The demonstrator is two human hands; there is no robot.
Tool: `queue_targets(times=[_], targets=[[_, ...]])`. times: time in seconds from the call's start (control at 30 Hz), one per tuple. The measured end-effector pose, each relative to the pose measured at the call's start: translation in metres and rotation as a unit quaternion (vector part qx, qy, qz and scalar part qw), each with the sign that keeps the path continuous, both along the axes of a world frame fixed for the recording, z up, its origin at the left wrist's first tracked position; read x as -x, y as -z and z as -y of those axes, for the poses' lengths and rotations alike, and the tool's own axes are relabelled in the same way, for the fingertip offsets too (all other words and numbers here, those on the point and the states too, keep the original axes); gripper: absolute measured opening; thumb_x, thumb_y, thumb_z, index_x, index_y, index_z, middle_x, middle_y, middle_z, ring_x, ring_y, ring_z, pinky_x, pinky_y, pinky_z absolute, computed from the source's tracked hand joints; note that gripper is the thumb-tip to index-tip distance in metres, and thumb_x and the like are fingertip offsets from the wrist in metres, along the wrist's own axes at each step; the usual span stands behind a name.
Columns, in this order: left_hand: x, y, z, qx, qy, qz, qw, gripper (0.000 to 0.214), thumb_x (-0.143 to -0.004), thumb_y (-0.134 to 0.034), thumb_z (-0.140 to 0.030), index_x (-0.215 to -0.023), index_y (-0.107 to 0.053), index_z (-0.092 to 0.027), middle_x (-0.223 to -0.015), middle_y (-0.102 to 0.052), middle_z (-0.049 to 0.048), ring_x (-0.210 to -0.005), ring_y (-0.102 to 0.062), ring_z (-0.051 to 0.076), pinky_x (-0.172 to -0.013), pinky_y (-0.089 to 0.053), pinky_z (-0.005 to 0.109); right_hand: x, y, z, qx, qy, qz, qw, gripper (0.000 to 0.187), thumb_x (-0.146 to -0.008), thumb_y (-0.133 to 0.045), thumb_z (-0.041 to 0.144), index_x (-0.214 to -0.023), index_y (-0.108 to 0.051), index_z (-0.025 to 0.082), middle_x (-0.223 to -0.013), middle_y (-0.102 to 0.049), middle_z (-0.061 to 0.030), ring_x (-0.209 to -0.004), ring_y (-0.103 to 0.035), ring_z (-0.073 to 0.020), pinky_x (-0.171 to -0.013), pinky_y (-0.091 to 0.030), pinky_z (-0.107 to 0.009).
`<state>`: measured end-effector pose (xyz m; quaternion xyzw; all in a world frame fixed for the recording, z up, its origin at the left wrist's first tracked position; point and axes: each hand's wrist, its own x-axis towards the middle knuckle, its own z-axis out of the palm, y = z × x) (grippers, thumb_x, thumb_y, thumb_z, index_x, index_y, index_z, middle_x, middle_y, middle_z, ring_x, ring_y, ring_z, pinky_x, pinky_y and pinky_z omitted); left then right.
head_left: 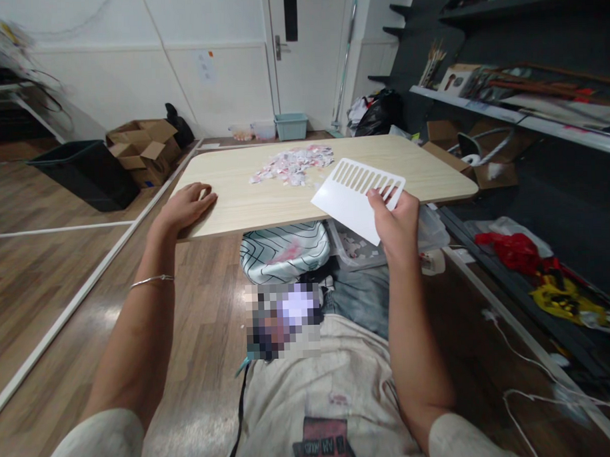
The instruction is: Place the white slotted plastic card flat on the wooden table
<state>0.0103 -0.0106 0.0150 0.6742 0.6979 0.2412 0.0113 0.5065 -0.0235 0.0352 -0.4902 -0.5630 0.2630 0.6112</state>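
My right hand (397, 218) grips a flat white plastic scraper (351, 197) with a row of slots along its upper edge, tilted above the near right part of the table. My left hand (189, 204) lies on the near left corner of the pale wooden table (224, 211), fingers stretched out and holding nothing. Between the hands, farther back on the tabletop, is a spread pile of small white and pinkish paper-like pieces (293, 165). I cannot make out exactly what the pieces are.
Below the table's near edge are a patterned fabric basket (286, 256) and a clear plastic bin (353, 243) with small pieces inside. A black trash bin (90, 176) and cardboard boxes (145, 151) stand on the left. Dark shelves (531, 114) line the right side.
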Motion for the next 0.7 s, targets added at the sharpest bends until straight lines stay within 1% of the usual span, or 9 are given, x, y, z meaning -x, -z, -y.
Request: queue_targets(times=[0.07, 0.17, 0.23, 0.3, 0.4, 0.5, 0.6, 0.7], targets=[[-0.0008, -0.0008, 0.0004, 0.0, -0.006, 0.006, 1.0, 0.099, -0.103, -0.037, -0.093, -0.114, -0.086, -0.008, -0.14, -0.087, 0.0107, -0.143, -0.074, 0.04, -0.118, -0.057, 0.06, -0.0001, -0.0004, 0.001, 0.002, -0.016, 0.003, 1.0, 0.026, -0.089, -0.086, 0.045, -0.085, -0.065, 0.03, -0.086, -0.077, -0.0036, -0.086, -0.068, -0.0264, -0.083, -0.055, -0.039], [-0.0033, -0.0035, 0.0019, 0.01, -0.011, 0.012, 1.0, 0.092, -0.107, -0.039, -0.088, -0.106, -0.087, -0.009, -0.139, -0.088, 0.0098, -0.146, -0.073, 0.04, -0.12, -0.057, 0.06, 0.0016, -0.0013, 0.0036, 0.02, -0.053, 0.006, 0.998, 0.029, -0.09, -0.088, 0.044, -0.085, -0.066, 0.027, -0.084, -0.072, -0.003, -0.082, -0.063, -0.0221, -0.078, -0.053, -0.037], [-0.0043, -0.0045, 0.0028, 0.011, -0.009, 0.013, 1.0, 0.093, -0.108, -0.037, -0.088, -0.103, -0.087, -0.009, -0.138, -0.088, 0.01, -0.148, -0.073, 0.041, -0.122, -0.056, 0.061, 0.0034, -0.0018, 0.005, 0.031, -0.073, 0.006, 0.997, 0.03, -0.091, -0.089, 0.046, -0.086, -0.067, 0.026, -0.084, -0.071, -0.0024, -0.081, -0.061, -0.0208, -0.077, -0.053, -0.036], [-0.0038, -0.0043, 0.0031, 0.008, -0.005, 0.011, 1.0, 0.098, -0.107, -0.035, -0.092, -0.108, -0.088, -0.009, -0.139, -0.088, 0.0101, -0.149, -0.073, 0.042, -0.124, -0.056, 0.061, 0.0051, -0.0022, 0.006, 0.033, -0.083, -0.002, 0.996, 0.028, -0.09, -0.089, 0.045, -0.088, -0.07, 0.025, -0.085, -0.072, -0.0026, -0.081, -0.062, -0.0208, -0.079, -0.055, -0.037], [-0.0018, -0.0026, 0.0024, 0.004, -0.005, 0.006, 1.0, 0.103, -0.104, -0.035, -0.097, -0.116, -0.088, -0.009, -0.141, -0.087, 0.0097, -0.149, -0.073, 0.042, -0.124, -0.056, 0.059, 0.0068, -0.0035, 0.0071, 0.029, -0.083, -0.01, 0.996, 0.027, -0.09, -0.09, 0.042, -0.086, -0.069, 0.025, -0.085, -0.073, -0.0026, -0.081, -0.064, -0.0217, -0.082, -0.057, -0.038], [-0.0018, -0.0022, 0.0021, 0.007, -0.007, 0.002, 1.0, 0.101, -0.105, -0.035, -0.094, -0.117, -0.088, -0.009, -0.141, -0.087, 0.0104, -0.147, -0.074, 0.042, -0.123, -0.057, 0.058, 0.0077, -0.0054, 0.0082, 0.033, -0.077, -0.013, 0.996, 0.028, -0.091, -0.091, 0.04, -0.085, -0.068, 0.025, -0.084, -0.072, -0.0024, -0.081, -0.063, -0.0215, -0.079, -0.055, -0.037], [-0.0047, -0.0041, 0.0029, 0.013, -0.011, 0.0, 1.0, 0.095, -0.109, -0.032, -0.087, -0.111, -0.086, -0.008, -0.136, -0.087, 0.0092, -0.149, -0.072, 0.042, -0.123, -0.056, 0.059, 0.0082, -0.0071, 0.0091, 0.03, -0.066, -0.022, 0.997, 0.024, -0.093, -0.087, 0.036, -0.086, -0.067, 0.025, -0.085, -0.072, -0.0026, -0.082, -0.063, -0.0201, -0.076, -0.052, -0.035], [-0.007, -0.0061, 0.0041, 0.018, -0.004, 0.0, 1.0, 0.094, -0.113, -0.028, -0.083, -0.1, -0.084, -0.009, -0.129, -0.088, 0.0085, -0.154, -0.069, 0.042, -0.124, -0.054, 0.06, 0.0077, -0.0077, 0.0089, 0.015, -0.055, -0.029, 0.998, 0.023, -0.094, -0.084, 0.035, -0.085, -0.066, 0.025, -0.085, -0.072, -0.0023, -0.081, -0.063, -0.0195, -0.076, -0.052, -0.034]])
